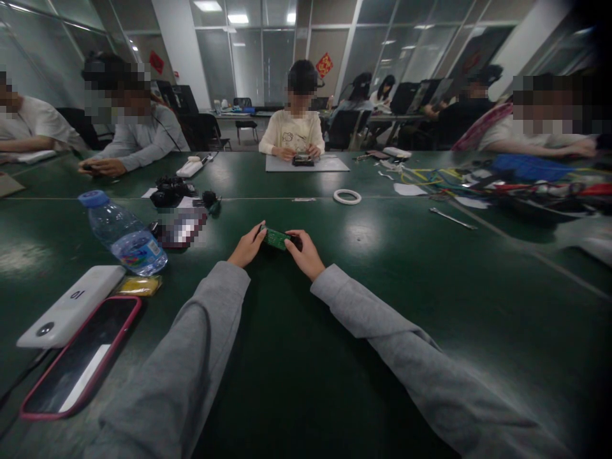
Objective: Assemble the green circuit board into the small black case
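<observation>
One broad dark-green table (pixel 392 274) carries a blue-capped, clear plastic bottle (pixel 129 239). Right of that bottle, the bare left hand (pixel 246 247) and right hand (pixel 306 255) grasp a small rectangular green circuit board (pixel 274 238) by opposite ends.

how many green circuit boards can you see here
1: the green circuit board, held between the left hand and right hand. The dark item with the person opposite is too small to identify; others may be hidden.
</observation>
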Available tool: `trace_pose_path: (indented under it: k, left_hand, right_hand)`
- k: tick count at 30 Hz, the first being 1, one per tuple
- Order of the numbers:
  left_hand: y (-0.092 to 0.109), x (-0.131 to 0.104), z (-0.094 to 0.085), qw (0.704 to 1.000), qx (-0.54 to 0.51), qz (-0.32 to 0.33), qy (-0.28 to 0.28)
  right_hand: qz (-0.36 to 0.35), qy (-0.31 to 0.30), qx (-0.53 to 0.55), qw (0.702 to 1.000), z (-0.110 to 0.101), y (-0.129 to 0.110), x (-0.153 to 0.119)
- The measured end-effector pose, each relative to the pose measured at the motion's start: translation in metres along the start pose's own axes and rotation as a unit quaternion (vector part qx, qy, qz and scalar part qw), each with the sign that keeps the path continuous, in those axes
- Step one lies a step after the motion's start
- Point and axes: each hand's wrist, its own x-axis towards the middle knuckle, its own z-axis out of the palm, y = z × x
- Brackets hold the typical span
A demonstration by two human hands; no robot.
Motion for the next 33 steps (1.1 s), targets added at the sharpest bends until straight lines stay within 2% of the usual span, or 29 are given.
trace_pose_path:
  k: [16,22,33]
  left_hand:
    - [0.0,0.0,0.0001,1.0,-0.001,0.0,-0.005]
    - [-0.0021,0.0018,0.0028,1.0,-0.025,-0.006,0.013]
    - [-0.001,0.0002,0.0012,1.0,-0.026,-0.01,0.005]
  right_hand:
    - [0.011,-0.021,0.004,1.0,0.0014,0.0048,0.0004]
    - [0.002,-0.006,-0.001,1.0,0.0015,0.0016,0.0007]
    - [0.008,-0.016,-0.004,1.0,0.0007,0.0018,0.0001]
